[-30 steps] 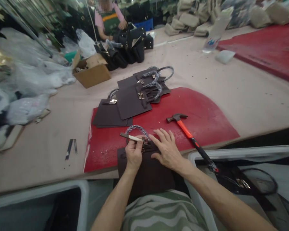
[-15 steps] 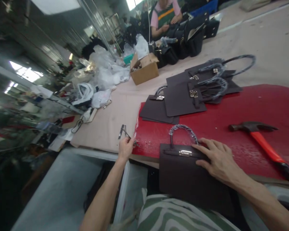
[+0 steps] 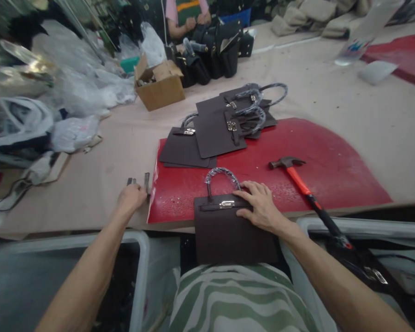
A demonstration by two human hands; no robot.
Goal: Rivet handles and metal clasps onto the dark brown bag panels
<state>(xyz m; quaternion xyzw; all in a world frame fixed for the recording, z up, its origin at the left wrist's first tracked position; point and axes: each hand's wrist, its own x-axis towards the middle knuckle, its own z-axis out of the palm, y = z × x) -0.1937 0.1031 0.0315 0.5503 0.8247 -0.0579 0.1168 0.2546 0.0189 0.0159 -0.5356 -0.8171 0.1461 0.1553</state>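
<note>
A dark brown handbag panel [image 3: 224,235] lies across the table's front edge and reaches to my lap. It carries a silver clasp [image 3: 227,204] and a plastic-wrapped handle [image 3: 223,171]. My right hand [image 3: 259,206] rests on its upper right corner beside the handle's foot, fingers and thumb apart. On the bare table left of the red mat, my left hand [image 3: 133,197] has its fingers curled down. Thin dark metal pieces [image 3: 146,180] show around those fingertips; whatever the fingers grip is hidden.
A claw hammer [image 3: 302,184] lies on the red mat [image 3: 263,157], its handle past the edge. Behind are stacked brown bag panels [image 3: 216,133], a cardboard box [image 3: 161,90] and black bags [image 3: 224,50]. A co-worker [image 3: 188,18] is across the table. Bins [image 3: 143,258] stand below.
The view has swung to the right. My left hand has moved away from the mat's edge onto the bare table. My right hand stays on the handbag panel.
</note>
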